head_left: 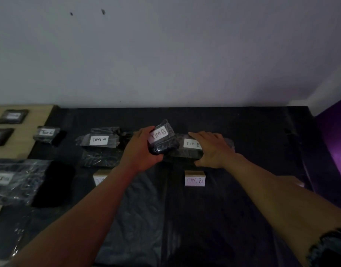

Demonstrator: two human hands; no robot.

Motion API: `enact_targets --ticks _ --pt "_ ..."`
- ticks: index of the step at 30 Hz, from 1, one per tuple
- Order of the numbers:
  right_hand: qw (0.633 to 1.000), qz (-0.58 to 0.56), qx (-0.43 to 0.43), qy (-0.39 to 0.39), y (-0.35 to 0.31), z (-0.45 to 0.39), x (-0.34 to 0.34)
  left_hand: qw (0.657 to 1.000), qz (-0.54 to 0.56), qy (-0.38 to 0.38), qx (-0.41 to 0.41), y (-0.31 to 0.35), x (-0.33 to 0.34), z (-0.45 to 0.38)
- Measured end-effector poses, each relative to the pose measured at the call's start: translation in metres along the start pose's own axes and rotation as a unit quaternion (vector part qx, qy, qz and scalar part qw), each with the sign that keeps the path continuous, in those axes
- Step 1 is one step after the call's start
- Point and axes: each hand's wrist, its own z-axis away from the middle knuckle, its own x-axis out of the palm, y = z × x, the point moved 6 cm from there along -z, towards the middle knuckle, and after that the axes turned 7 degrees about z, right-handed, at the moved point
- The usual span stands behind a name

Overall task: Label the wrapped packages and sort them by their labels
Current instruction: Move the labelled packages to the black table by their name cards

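Left hand (pixel 141 151) fingers curl round a wrapped package (pixel 162 138) labelled TIM B, beside right hand (pixel 212 149) fingers pressed flat, slightly spread, on another TIM B package (pixel 187 151)

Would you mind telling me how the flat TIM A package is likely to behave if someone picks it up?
The TIM A package would probably feel slippery, since its wrap is glossy. Its loose, crinkled plastic edges would likely flop and rustle. It lies flat and low, so it seems unlikely to roll or tip.

Two bare forearms reach in from below, the left hand (pixel 140 151) and right hand (pixel 212 149) ungloved, with no sleeves, rings or watches showing.
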Motion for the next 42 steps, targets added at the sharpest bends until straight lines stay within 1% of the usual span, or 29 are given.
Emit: enact_targets --ticks 4,8,15,21,27,33,38,42 --pt "1.000 0.019 -0.016 -0.015 0.010 -0.005 0.012 1.000 0.026 -0.010 -0.011 0.007 0.013 -0.005" --pt "0.999 0.015 -0.026 -0.026 0.017 -0.005 0.023 0.999 0.037 -0.036 -0.013 0.015 0.028 -0.013" --pt "0.999 0.024 -0.036 0.004 0.020 -0.010 0.028 0.997 0.017 -0.075 -0.013 0.019 0.049 -0.023" --pt "0.999 0.041 0.029 0.001 0.047 0.006 0.027 0.993 0.015 -0.118 -0.009 0.022 0.075 -0.035" --pt "0.998 -0.003 0.057 0.031 0.069 0.020 0.030 0.984 0.007 -0.175 0.016 0.037 0.102 -0.042" --pt "0.997 -0.041 0.056 0.027 0.068 0.019 0.030 0.982 0.007 -0.184 0.036 0.042 0.109 -0.045" --pt "0.997 -0.041 0.057 0.027 0.068 0.020 0.032 0.981 0.002 -0.191 0.046 0.045 0.111 -0.042" --pt "0.998 -0.030 0.058 0.010 0.067 0.021 0.033 0.981 -0.013 -0.184 0.065 0.047 0.113 -0.041"
